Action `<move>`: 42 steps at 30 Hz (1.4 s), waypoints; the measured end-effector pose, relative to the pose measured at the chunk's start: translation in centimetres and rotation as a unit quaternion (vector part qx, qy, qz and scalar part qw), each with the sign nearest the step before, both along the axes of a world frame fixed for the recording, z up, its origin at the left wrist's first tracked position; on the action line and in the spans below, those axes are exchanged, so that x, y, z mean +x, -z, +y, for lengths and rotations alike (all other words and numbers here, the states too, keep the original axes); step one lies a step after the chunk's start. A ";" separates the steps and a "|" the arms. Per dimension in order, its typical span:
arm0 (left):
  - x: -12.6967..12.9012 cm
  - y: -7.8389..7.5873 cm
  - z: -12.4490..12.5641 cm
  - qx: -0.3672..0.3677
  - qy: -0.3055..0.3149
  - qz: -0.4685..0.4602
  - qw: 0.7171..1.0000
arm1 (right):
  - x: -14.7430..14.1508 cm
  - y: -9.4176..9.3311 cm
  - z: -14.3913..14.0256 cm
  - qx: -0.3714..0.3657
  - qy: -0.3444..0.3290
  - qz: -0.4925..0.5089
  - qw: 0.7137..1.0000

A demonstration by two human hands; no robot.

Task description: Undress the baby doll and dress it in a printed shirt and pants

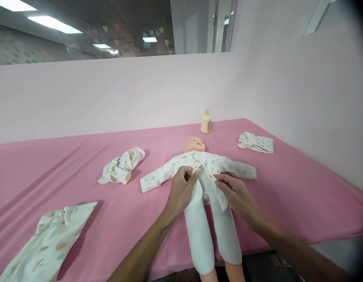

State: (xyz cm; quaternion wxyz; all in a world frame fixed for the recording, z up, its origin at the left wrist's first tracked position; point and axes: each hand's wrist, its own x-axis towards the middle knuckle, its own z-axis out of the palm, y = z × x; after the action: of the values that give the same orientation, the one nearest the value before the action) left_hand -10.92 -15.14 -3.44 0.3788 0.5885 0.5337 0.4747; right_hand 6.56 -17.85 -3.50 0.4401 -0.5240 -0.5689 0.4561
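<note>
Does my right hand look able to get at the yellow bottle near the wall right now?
Probably, once your right hand lets go of the shirt. Only a low sleeve and pink cloth seem to lie between, though the bottle stands farther back than the doll's head.

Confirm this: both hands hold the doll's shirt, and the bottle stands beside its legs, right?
The bottle isn't beside the legs; the head view shows it beyond the doll's head. The left hand and right hand do hold the shirt.
</note>
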 end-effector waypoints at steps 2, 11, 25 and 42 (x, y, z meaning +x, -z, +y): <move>-0.2 -0.1 0.0 -0.008 0.006 -0.016 1.000 | 0.0 -0.1 0.0 -0.006 -0.006 -0.002 1.000; -0.2 -0.2 -0.1 -0.014 0.018 -0.044 0.999 | -0.1 -0.1 -0.1 -0.006 -0.008 -0.001 1.000; 1.2 0.9 -0.7 0.109 -0.023 0.102 0.989 | -0.7 -0.7 -0.4 -0.030 -0.017 0.036 0.999; 1.8 3.1 -0.4 0.315 -0.045 0.252 0.914 | -1.6 -1.0 -0.8 -0.028 -0.039 0.040 0.998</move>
State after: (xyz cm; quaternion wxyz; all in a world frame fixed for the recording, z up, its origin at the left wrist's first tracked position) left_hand -9.11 -15.51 -6.53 0.0054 0.7529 0.4603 0.4703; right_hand 4.92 -18.64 -2.49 0.4291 -0.4948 -0.5582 0.5094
